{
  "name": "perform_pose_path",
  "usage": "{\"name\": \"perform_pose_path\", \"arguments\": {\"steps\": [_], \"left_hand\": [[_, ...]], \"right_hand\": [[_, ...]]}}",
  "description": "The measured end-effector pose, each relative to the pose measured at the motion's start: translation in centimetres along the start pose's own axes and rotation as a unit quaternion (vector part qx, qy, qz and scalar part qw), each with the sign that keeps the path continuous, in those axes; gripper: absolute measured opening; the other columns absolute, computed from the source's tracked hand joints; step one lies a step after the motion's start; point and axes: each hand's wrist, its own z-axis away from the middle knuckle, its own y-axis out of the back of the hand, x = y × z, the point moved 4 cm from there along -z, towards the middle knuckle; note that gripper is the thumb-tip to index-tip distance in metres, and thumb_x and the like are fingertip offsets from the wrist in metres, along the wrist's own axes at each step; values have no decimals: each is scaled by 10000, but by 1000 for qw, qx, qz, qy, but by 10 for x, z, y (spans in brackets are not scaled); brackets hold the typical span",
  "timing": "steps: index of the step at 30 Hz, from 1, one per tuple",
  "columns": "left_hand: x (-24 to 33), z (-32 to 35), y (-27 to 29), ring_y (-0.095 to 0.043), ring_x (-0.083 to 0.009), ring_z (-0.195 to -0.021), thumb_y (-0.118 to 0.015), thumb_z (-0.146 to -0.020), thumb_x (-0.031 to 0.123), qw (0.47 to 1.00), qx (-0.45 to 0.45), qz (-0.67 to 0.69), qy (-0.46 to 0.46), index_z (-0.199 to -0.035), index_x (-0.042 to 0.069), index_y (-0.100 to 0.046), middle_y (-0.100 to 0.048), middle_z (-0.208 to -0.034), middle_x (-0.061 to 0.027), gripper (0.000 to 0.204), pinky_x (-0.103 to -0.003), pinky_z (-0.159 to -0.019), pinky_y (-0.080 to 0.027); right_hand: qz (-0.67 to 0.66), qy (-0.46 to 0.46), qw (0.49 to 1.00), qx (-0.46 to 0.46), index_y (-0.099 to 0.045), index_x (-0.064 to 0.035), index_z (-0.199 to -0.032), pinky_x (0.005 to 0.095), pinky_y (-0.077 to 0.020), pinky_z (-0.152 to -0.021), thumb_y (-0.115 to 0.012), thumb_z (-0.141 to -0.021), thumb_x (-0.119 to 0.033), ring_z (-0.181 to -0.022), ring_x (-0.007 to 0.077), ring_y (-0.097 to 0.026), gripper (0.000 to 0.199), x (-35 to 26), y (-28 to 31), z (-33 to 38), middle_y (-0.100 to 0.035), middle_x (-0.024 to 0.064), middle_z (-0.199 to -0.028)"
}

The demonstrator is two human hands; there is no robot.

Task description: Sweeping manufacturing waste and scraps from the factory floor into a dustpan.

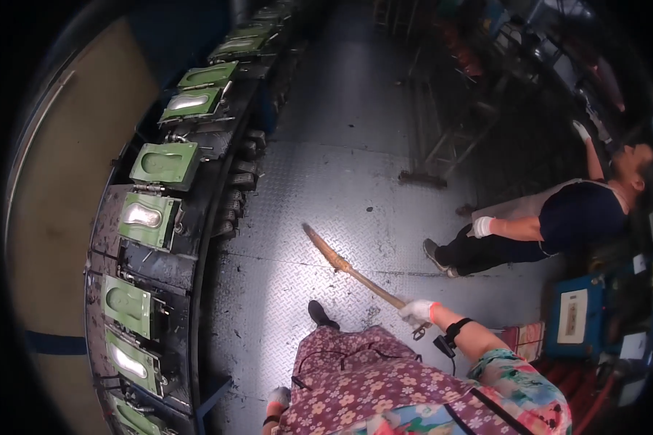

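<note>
My right hand (pixel 419 312), in a white glove with an orange cuff, is closed around the handle of a long straw broom (pixel 370 284). Its yellow-brown bound head (pixel 329 250) points away to the far left, over the metal floor. A small dark metal piece (pixel 419 333) shows just under that hand; what it is I cannot make out. My left hand (pixel 278 396), gloved too, hangs low beside the flowered apron (pixel 363 373). Its fingers are too unclear to read, and I see nothing in it.
A long bench (pixel 210 174) on the left carries several green hinged shoe-sole moulds (pixel 165 164). Another person (pixel 573 217) stands at the right, wearing white gloves. Nearer on that side is a blue box (pixel 591 315). Patterned metal plate floor (pixel 319 174) runs between.
</note>
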Motion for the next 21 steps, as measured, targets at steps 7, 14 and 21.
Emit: {"name": "perform_pose_path", "arguments": {"steps": [7, 14, 21], "left_hand": [[98, -6, 414, -624, -234, -747, -568, -866, 339, 884, 367, 278, -83, -748, 34, -694, -687, -748, -145, 350, -380, -736, -490], [221, -60, 641, -509, -173, -504, -575, -939, 524, 774, 259, 577, 22, -738, 70, -638, -575, -625, -38, 501, -347, -502, -401], [388, -113, 702, -564, -131, -599, -656, -916, 232, 823, 182, 534, 61, -1026, 58, -715, -636, -721, -39, 213, -298, -561, -456]], "right_hand": [[224, 27, 944, 239, -280, -188, -1584, 388, -539, -510, -571, -893, -187, -622, 222, -632, 750, -165, 116, -36, -642, 133, -844], [-71, 55, 976, 201, -225, -243, -1626, 354, -472, -486, -606, -851, -142, -572, 181, -564, 870, -352, 304, -152, -581, 77, -768], [-123, 110, 899, 406, -305, -284, -1590, 349, -426, -450, -582, -896, -140, -510, 158, -496, 761, -484, 606, -381, -543, 48, -715]]}}
